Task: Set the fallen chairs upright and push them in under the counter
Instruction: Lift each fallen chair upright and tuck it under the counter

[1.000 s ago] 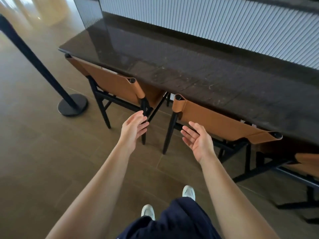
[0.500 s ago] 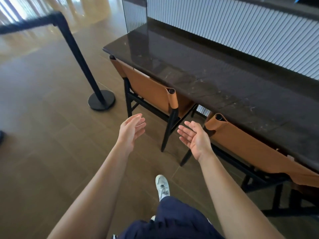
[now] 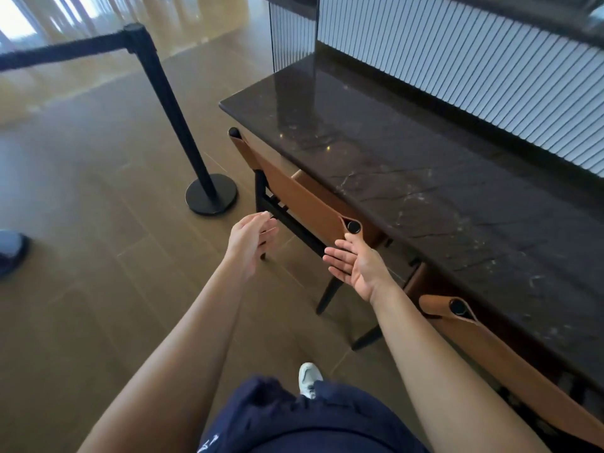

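Chairs — near chair (image 3: 307, 204) and 2nd chair (image 3: 510, 358) upright, backs at counter (image 3: 425, 178) edge; left hand (image 3: 250, 238) & right hand (image 3: 356, 264) spread, holding nothing — bare floor (image 3: 98, 223) to stanchion (image 3: 209, 194).

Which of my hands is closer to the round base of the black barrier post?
Left. The left hand hovers open just right of the base, nearer the camera; the right hand is farther right, beside the chair.

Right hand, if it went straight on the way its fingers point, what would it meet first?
Probably the back of the end chair: the right hand is open, palm up, fingers aimed at its tan backrest. Depth is unclear; the thumb may be touching.
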Demonstrator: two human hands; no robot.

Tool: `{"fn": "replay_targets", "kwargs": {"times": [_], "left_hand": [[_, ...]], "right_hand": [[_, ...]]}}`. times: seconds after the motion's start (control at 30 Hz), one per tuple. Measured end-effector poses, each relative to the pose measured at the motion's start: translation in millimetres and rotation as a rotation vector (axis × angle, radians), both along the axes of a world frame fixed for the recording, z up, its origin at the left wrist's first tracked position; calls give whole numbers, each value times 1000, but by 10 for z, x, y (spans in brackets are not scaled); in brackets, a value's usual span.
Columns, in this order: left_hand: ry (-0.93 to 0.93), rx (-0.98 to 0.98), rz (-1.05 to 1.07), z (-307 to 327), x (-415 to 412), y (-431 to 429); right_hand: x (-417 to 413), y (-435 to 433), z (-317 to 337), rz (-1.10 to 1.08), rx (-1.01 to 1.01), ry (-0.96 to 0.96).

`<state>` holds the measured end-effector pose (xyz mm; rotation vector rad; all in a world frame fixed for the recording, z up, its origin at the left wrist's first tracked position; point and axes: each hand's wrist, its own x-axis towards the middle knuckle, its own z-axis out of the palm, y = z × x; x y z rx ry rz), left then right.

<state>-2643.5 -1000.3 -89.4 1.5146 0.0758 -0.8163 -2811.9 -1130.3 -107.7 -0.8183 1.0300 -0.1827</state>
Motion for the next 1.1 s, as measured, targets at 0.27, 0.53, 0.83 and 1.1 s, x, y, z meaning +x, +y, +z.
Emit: {"fn": "replay_targets", "kwargs": {"times": [0.27,0.53,0.83,1.1], "left_hand": [[109,-15,-25,-107,637,-363],[212,24,-253,-51,1544,-910],[379,99,-324,-203,2156,-1297],[420,188,-234,-342,2290,-1641]], "right_hand": [[547,-118,-138,-94,117,4],[1212,-208,-236,-558,230,-18],[1541,-291,-301,-946,281,33],[1695,-407,-386,-1084,313,52]]}}
